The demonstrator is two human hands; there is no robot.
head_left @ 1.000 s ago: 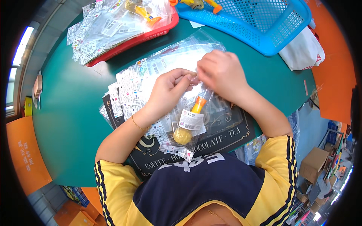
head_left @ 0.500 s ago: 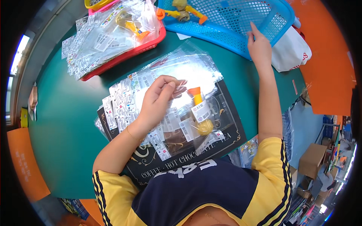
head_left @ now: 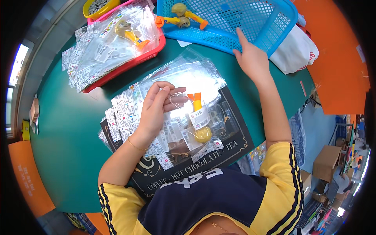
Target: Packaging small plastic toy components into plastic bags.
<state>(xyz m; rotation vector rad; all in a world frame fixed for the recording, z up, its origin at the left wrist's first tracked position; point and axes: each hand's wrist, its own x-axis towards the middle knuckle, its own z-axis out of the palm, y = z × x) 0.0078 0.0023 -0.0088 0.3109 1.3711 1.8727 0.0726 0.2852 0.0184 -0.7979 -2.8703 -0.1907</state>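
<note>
My left hand (head_left: 156, 105) is closed in a pinch on the clear edge of a plastic bag, above a fanned pile of clear bags (head_left: 196, 74) with white printed labels. Just right of it, a yellow toy (head_left: 203, 134) with an orange end and a white label wrapped round its stem lies among the bags; clear film partly covers it. My right hand (head_left: 252, 60) is open and empty, index finger stretched out, over the near rim of a blue mesh basket (head_left: 219, 44). Yellow-and-orange toys (head_left: 184, 16) lie at the basket's left end.
The pile rests on a black printed board (head_left: 239, 135) on a green table (head_left: 66, 156). Bagged items and labels overflow a red tray (head_left: 129, 64) at the far left. Behind it stands a yellow bowl (head_left: 102, 11). A white bag (head_left: 295, 53) sits right of the basket.
My right hand has shifted left and slightly nearer along the basket's near side. My left hand keeps its pinch above the bags, with its lower fingers more spread. The whole view has shifted slightly.
</note>
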